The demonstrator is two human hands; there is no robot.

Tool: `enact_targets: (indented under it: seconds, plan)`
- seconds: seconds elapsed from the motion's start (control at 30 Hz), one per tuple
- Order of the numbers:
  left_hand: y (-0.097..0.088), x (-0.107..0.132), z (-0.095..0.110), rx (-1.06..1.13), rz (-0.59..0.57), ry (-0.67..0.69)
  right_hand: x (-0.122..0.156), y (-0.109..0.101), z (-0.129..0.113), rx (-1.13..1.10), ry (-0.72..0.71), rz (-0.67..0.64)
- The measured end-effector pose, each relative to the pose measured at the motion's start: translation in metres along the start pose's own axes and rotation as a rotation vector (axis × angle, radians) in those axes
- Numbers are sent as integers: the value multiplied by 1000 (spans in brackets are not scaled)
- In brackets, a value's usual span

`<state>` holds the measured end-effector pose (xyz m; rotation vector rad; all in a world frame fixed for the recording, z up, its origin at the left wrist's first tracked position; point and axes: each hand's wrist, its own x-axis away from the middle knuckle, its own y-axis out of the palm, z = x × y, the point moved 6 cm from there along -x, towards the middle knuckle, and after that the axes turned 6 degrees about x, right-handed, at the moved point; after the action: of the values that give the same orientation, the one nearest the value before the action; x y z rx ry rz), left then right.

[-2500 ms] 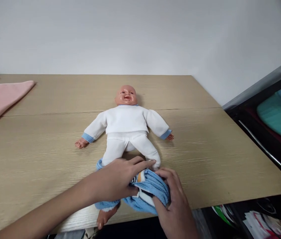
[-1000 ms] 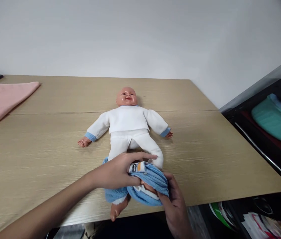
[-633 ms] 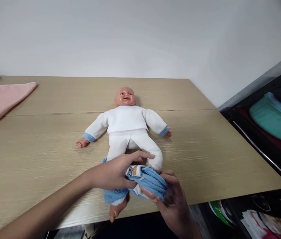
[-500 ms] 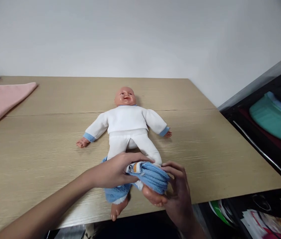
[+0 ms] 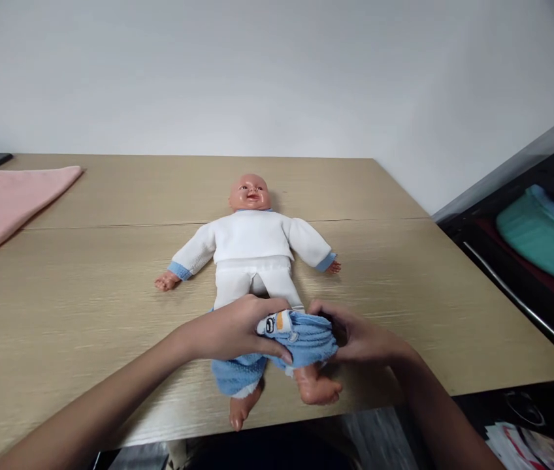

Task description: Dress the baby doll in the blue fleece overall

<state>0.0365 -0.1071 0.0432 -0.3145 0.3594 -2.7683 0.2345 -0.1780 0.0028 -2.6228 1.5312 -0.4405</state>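
Toward twelve o'clock, a plain pale-grey wall (image 5: 277, 78) backs everything, and below it spreads a light wood-grain table (image 5: 120, 254). Off at four o'clock, partly cut by the frame, is a black storage rack (image 5: 536, 303). Centred on the tabletop, a bald plastic doll in a white top with blue cuffs (image 5: 252, 238) lies face-up, head at twelve, feet near the edge at six. Out at nine to ten o'clock is a flat pink cloth (image 5: 7, 196). At six o'clock, a light-blue terry-cloth garment (image 5: 240, 378) is gathered around the doll's lower legs. The left hand (image 5: 247, 333) has its thumb spread across the bunched waist side, fingers behind, pinching the fabric; the right hand (image 5: 355, 333) curls around the bunch's three o'clock end, its fingertips partly hidden. The shiny plastic foot at five o'clock (image 5: 321, 390) now juts past the hem, having been out of sight inside the folds moments ago, so both feet seem to be through. Smallest is a white tag with an orange patch (image 5: 272, 323); its black marking is too small to read, and no brand can be made out.
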Motion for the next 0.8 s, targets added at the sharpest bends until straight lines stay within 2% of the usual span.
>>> enact_targets:
  seconds: [0.07, 0.2, 0.27, 0.37, 0.47, 0.57, 0.67, 0.8]
  plan:
    - [-1, 0, 1, -1, 10, -2, -2, -6, -7, 82, -31, -31]
    - [-2, 2, 3, -28, 42, -3, -5, -19, -15, 244, -117, 56]
    - [-1, 4, 4, -65, 76, -1, -6, -19, -15, 241, -140, 62]
    - [-1, 16, 6, -198, 193, -2, -9, -14, -11, 184, -114, 84]
    - [-6, 42, 5, -332, 343, -9, -17, -15, -4, 174, -76, 237]
    - [-18, 75, -10, -328, 455, -122, -26, -21, 1, 133, -95, 435]
    - [-24, 103, -32, -195, 404, -231, -39, -23, 0, 119, -122, 481]
    - [-25, 116, -45, -88, 347, -242, -54, -21, -14, 194, -143, 340]
